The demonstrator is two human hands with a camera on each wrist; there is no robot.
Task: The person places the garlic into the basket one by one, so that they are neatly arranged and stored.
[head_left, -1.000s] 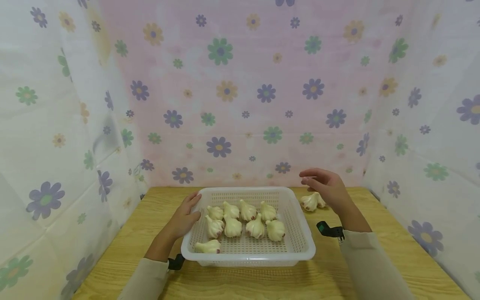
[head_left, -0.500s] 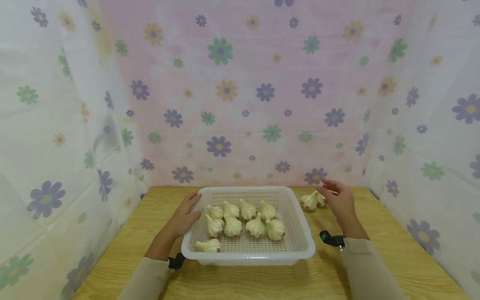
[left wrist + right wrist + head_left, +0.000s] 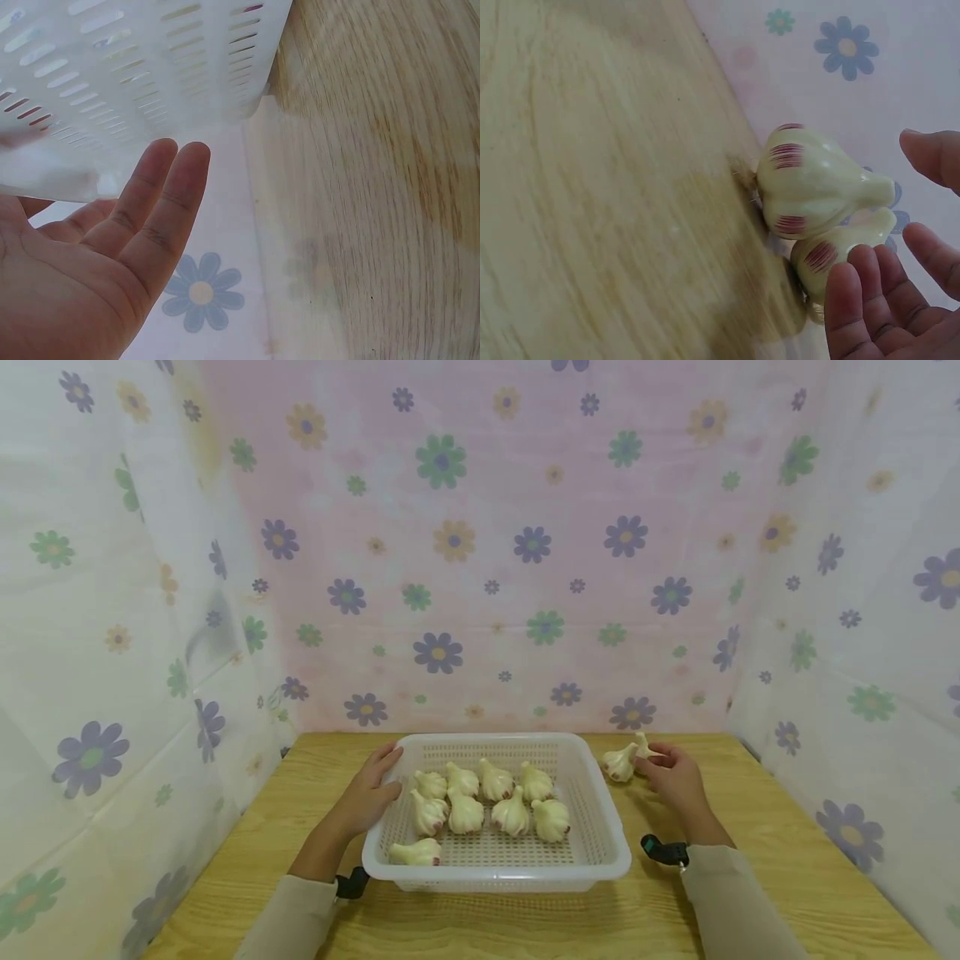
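Observation:
A white plastic basket point(image 3: 497, 874) with slotted walls holds several garlic bulbs point(image 3: 551, 820). My left hand point(image 3: 369, 793) grips its left rim, the thumb over the edge and the other fingers outside against the wall point(image 3: 112, 67). To the right of the basket, two more garlic bulbs sit together on the table. My right hand point(image 3: 678, 781) is at the rear one point(image 3: 642, 747), its fingers partly covering it. In the right wrist view the thumb stands apart from the fingers, beside the nearer garlic bulb point(image 3: 814, 180); whether the fingertips touch the rear bulb I cannot tell.
The wooden table point(image 3: 495, 935) ends at a flowered cloth backdrop point(image 3: 495, 610), with more cloth walls on the left and right. A black wrist camera mount point(image 3: 663, 850) juts from the right wrist, close to the basket's right side.
My right hand has come down and to the right, from above the two loose garlic bulbs to the rear one. The left hand and the basket have stayed in place.

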